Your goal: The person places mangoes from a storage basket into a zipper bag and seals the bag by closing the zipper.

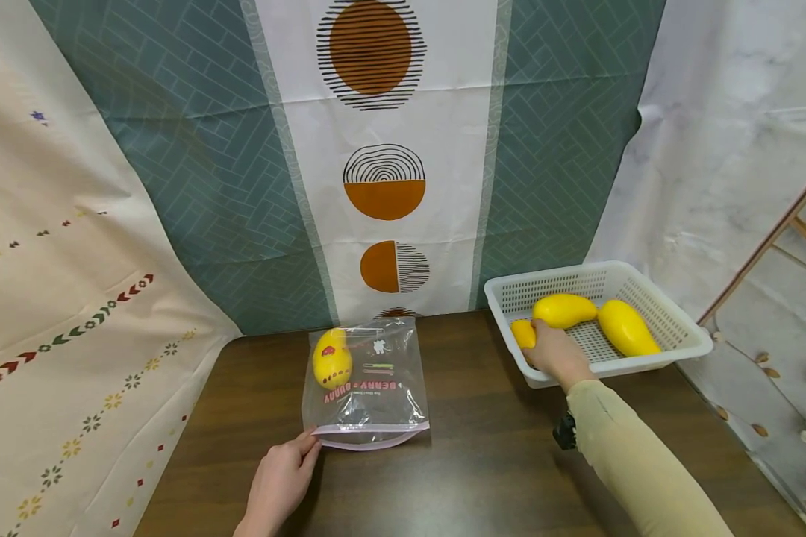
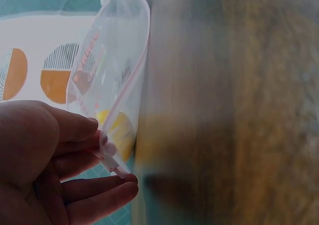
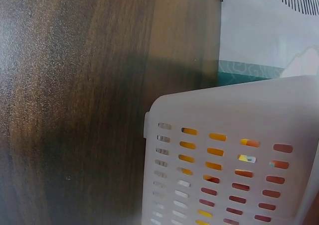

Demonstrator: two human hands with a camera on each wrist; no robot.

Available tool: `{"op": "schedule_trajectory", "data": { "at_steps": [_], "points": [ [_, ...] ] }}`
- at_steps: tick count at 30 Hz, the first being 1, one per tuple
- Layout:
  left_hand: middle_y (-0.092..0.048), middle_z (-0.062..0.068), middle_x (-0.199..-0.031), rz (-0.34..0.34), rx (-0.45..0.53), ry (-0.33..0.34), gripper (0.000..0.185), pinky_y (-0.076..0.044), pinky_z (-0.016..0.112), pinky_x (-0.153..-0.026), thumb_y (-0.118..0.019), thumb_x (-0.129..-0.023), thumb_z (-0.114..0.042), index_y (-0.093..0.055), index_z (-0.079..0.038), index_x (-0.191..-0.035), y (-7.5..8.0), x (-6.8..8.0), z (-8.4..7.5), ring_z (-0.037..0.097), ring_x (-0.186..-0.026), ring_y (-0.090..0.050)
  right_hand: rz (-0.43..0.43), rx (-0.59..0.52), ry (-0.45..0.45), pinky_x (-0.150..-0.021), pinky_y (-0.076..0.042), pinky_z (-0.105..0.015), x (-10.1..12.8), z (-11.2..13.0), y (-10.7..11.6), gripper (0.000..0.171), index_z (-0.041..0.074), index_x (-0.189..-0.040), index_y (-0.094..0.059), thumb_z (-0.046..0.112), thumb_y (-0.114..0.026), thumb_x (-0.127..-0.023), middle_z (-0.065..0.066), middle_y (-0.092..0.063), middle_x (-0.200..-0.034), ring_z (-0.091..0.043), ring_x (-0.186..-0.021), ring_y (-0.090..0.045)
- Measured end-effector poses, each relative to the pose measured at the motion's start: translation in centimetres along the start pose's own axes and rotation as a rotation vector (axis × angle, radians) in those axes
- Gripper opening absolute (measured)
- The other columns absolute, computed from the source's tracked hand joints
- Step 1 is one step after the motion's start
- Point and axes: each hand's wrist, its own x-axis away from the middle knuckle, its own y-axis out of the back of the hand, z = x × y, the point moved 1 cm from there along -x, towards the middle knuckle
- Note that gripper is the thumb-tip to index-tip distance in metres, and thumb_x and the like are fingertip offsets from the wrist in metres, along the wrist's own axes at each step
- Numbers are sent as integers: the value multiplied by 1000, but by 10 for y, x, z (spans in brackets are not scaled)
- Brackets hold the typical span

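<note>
A clear zip bag (image 1: 389,406) with a pale pink zip edge lies on the table, one yellow mango (image 1: 332,359) inside it. At the near left corner of its mouth, my left hand (image 1: 282,473) pinches the zip edge. The left wrist view shows thumb and fingers on that corner, with the mouth gaping slightly. My right hand (image 1: 556,352) reaches into a white plastic basket (image 1: 672,358) and grips a small yellow mango (image 1: 524,333) at its left end, fingers partly hidden. Two larger mangoes, one behind (image 1: 564,309) and one to the right (image 1: 626,328), lie in the basket.
The brown wooden table (image 1: 483,462) runs up to a patterned cloth (image 1: 403,268) at the back. More cloth hangs on both sides. In the right wrist view, the slotted basket wall (image 3: 229,110) screens the hand.
</note>
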Motion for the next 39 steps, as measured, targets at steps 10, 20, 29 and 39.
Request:
{"op": "schedule_trajectory", "data": {
  "at_steps": [10,20,29,39],
  "points": [
    [-78,10,-124,-2,8,-9,20,-60,56,-89,-77,-99,-11,-83,-3,-117,1,3,-1,33,-110,-76,0,1,15,-102,-47,-67,-2,0,-1,67,-3,-157,-42,27,-66,-103,-34,-60,-139,-43,-106,-61],
    [-77,12,-124,13,9,0,21,-60,56,-90,-76,-99,-12,-83,-2,-117,-1,-1,-2,34,-111,-76,-2,15,7,-106,-45,-69,1,1,2,68,-3,-158,-41,24,-67,-101,-34,-58,-142,-46,-113,-61],
    [-78,10,-124,10,12,-4,20,-60,56,-89,-76,-100,-12,-83,-3,-116,-1,-2,-3,34,-110,-76,8,19,-20,-105,-46,-69,1,6,2,68,-2,-158,-42,22,-68,-100,-35,-58,-142,-46,-113,-61],
    [-78,11,-123,6,16,-13,20,-61,55,-87,-77,-99,-11,-83,-2,-116,-3,-3,-3,33,-108,-77,36,28,-28,-104,-47,-67,0,3,2,70,-4,-160,-36,27,-62,-103,-36,-57,-141,-47,-113,-61]
  ]
}}
